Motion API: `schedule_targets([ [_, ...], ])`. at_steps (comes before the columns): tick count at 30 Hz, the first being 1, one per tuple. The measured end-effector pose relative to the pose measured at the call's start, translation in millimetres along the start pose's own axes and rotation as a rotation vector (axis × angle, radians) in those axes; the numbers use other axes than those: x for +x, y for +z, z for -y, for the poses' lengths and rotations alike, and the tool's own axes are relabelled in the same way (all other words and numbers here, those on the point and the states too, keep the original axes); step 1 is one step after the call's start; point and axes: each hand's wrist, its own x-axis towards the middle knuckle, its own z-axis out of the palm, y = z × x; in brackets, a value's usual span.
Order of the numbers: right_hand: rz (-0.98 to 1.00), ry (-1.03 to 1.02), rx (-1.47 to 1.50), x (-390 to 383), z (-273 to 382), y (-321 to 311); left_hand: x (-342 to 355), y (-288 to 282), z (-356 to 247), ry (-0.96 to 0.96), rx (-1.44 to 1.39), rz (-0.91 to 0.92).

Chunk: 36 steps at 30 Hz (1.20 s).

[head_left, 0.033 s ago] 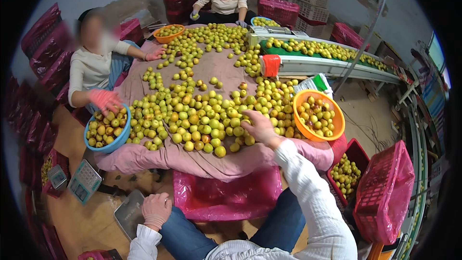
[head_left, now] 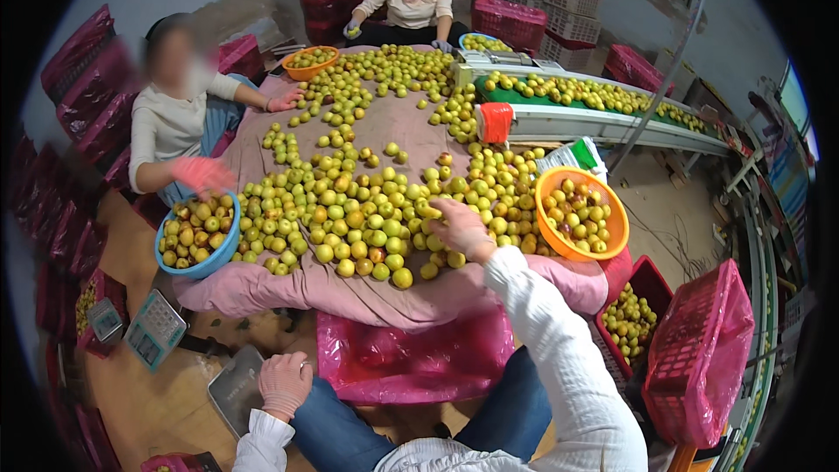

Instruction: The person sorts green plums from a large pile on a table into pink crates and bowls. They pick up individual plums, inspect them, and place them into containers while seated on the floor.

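Small round yellow-green fruit, looking like jujubes [head_left: 371, 223], lie heaped over the cloth-covered table [head_left: 393, 142]. My right hand [head_left: 461, 229], in a pale knitted glove, reaches into the near part of the heap. One jujube [head_left: 426, 210] shows at its fingertips, between the thumb and a finger. On my left knee rests my left hand [head_left: 285, 383], gloved too, its fingers curled and no fruit visible in it. An orange basin [head_left: 622, 220] of jujubes stands to the right of my right hand. Below the table edge, before my knees, is a crate lined with pink plastic [head_left: 411, 358].
At the left, a co-worker's gloved hand [head_left: 203, 177] is over a blue basin [head_left: 229, 245] of fruit. Another person [head_left: 411, 4] sits at the far side. A conveyor [head_left: 559, 127] carries fruit at the right. Lined crates [head_left: 699, 354] and a scale [head_left: 155, 329] flank me.
My right hand has shifted slightly left, and a jujube now shows at its fingertips. The left co-worker's hand has lifted a little from the blue basin. My left hand stays on my knee.
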Motion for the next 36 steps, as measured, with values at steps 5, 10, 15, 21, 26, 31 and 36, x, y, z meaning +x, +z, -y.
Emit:
schedule_targets([
  [5,0.393,0.200,-0.401,70.8,2.9,64.6,17.3,4.7,-0.8,0.112,-0.047,-0.139],
  [10,0.350,0.213,-0.185,55.1,11.7,59.3,108.8,36.9,-40.9,0.226,-0.143,-0.327],
  [15,0.085,0.063,0.292,42.7,-34.0,47.6,182.8,77.9,-49.3,0.276,-0.032,-0.308],
  [21,-0.108,0.637,1.120,99.3,-112.9,5.5,182.9,79.3,-43.0,0.340,0.017,-0.296],
  [26,0.013,0.332,-0.131,180.9,-144.7,39.2,186.8,82.5,-40.8,0.341,0.050,-0.223],
  [31,0.238,0.402,-0.301,213.5,-148.4,68.3,187.7,81.2,-43.4,0.365,0.055,-0.172],
  [36,0.316,0.272,-0.218,192.2,-165.0,75.7,186.8,82.6,-41.5,0.367,0.047,-0.207],
])
